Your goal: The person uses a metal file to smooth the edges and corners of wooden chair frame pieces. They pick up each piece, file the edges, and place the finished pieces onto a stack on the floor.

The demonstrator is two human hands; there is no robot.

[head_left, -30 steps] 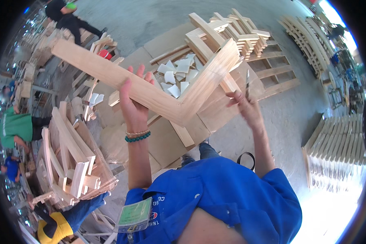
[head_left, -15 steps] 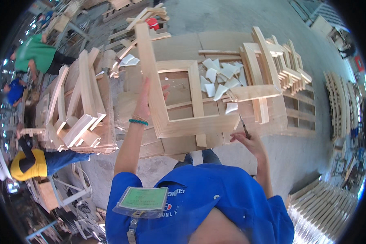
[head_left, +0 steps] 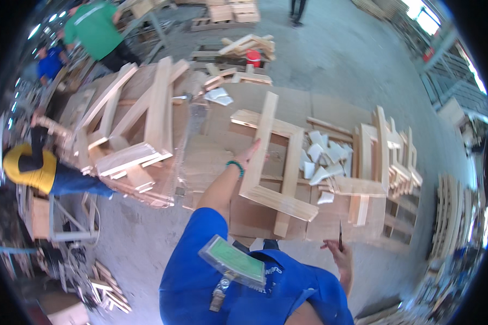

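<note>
My left hand grips the upright rail of an L-shaped wooden frame piece, its fingers partly hidden behind the wood. Behind it another L-shaped piece lies on the cardboard-covered table. In my right hand, near the table's front edge, is a thin, dark, pointed tool, held apart from the wood; its exact kind is unclear. Torn white pieces of sheet or foam are heaped right of the held piece, with a single white scrap nearer me.
More joined wooden pieces stand at the right end of the table. On the left, a second table bears wooden frames. Beyond are a red bucket, stacked wood, and co-workers in green and yellow.
The view has swung left, so the scene sits further right and lower. My left hand still grips the wooden piece, now tilted differently. My right hand keeps the tool, now pointing more upright.
</note>
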